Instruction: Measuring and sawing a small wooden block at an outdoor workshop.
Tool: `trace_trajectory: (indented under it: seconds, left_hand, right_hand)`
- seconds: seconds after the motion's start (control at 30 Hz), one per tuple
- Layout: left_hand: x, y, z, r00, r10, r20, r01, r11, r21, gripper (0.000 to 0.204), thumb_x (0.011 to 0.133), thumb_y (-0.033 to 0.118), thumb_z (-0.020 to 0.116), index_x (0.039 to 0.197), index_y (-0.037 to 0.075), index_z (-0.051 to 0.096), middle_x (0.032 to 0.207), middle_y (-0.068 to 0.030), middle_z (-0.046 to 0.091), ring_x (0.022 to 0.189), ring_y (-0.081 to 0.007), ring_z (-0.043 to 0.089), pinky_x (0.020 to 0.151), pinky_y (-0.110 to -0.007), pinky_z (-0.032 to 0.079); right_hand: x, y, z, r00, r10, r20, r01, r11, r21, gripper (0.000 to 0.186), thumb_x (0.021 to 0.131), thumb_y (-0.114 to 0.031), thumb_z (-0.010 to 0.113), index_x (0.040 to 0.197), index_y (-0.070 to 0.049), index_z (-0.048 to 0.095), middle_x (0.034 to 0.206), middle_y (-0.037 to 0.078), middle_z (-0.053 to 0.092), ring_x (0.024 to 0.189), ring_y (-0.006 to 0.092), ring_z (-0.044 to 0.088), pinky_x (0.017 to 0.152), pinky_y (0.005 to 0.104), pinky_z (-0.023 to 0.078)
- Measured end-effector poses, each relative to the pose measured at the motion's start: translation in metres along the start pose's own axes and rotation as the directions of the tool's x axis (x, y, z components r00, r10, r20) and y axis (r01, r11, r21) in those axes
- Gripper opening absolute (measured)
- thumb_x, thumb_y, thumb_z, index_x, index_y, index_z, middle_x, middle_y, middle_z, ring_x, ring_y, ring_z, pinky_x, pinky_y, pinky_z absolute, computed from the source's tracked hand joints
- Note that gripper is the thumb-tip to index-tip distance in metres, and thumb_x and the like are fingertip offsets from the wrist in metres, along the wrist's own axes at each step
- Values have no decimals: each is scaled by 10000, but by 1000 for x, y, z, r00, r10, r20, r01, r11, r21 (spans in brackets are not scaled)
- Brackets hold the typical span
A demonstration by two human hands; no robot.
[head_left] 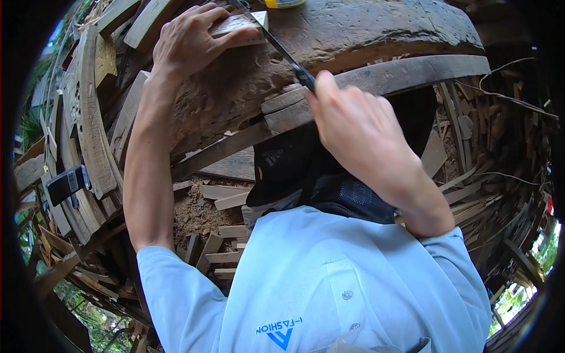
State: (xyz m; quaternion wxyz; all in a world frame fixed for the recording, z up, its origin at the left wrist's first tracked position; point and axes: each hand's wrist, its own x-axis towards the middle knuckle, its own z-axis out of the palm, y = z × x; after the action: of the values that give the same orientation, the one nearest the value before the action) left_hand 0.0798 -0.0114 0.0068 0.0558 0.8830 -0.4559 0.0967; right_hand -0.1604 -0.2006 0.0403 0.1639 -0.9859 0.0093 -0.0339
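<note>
At the top of the head view my left hand (191,41) holds a small pale wood block (259,22) down on a big worn log (365,29). The thumb lies along the block's near side and the other fingers reach over its far left. My right hand (362,120) is closed round the black handle of a long narrow-bladed hand tool (276,47). Its blade slants up and left across the block's top. Whether the edge has teeth I cannot make out, and the blade's tip is cut off by the frame.
A yellow object (283,3) sits on the log's far side. A curved grey plank (406,73) runs along its near edge. Stacked boards (94,117) and a dark phone-like device (65,185) are at left. Wood strips (482,206) and loose wire (506,94) are at right.
</note>
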Motion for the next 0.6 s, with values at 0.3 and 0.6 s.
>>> trace_trajectory:
  seconds: [0.3,0.6]
  left_hand:
    - [-3,0,4,999,-22,-35,21,999,-28,767,889,775,578,1152,73,740,1085,-116,721,1016,-342,702,887,-455,558]
    - [0,7,-2,998,-48,-48,44,996,-71,757,885,778,591,1134,82,756,1066,-119,741,988,-327,722,875,-452,565]
  right_hand:
    - [35,7,16,930,-288,-227,300,954,20,204,1036,-196,565,939,-18,541,744,189,657,699,391,685,654,489,558]
    - [48,25,19,818,-440,-370,494,867,62,225,1057,-230,544,974,-21,539,769,186,672,701,402,690,606,474,561]
